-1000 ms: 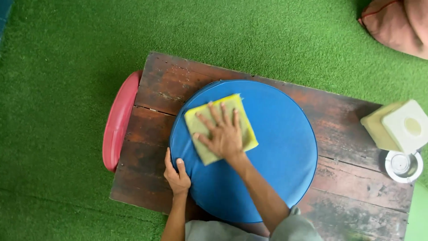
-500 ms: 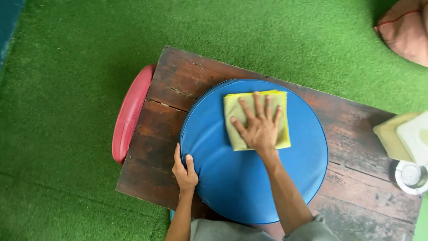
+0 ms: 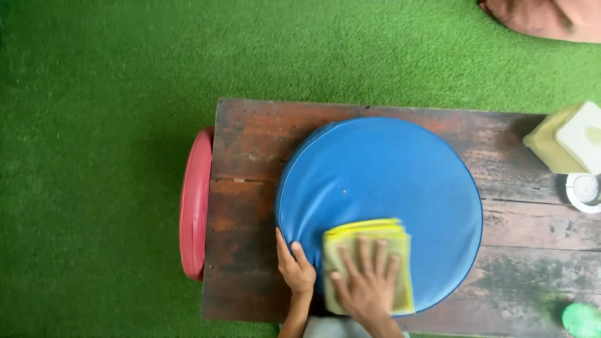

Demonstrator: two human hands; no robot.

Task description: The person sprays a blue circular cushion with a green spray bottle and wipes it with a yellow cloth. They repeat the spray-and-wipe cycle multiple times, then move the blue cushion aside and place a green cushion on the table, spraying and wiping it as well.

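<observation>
A round blue padded cushion (image 3: 382,206) lies flat on a dark, weathered wooden counter (image 3: 250,156), covering most of its middle and reaching close to the near edge. On the near part of the cushion sits a folded yellow cloth (image 3: 369,238), roughly square, its layered edges showing along the far side. The right hand (image 3: 366,285) lies palm down on the cloth with all fingers spread and flat; its grip is open, pressing on the cloth and not closed around it. The left hand (image 3: 294,269) rests at the cushion's near left edge, fingers pointing away from the person and lying against the rim where cushion meets counter; its grip is loose and open, touching the edge, and whether the thumb curls under the rim cannot be told. The 2 hands are just beside each other. A round red cushion (image 3: 195,203) stands on its edge against the counter's left end, on green artificial turf (image 3: 100,125). At the counter's right end are a pale yellow and white box-shaped container (image 3: 566,141) and, just nearer, a small round white and grey object (image 3: 585,189), partly cut off. A brown cushion-like shape (image 3: 544,17) lies on the turf at the top right, and a blurred green object (image 3: 582,320) shows at the bottom right corner.
</observation>
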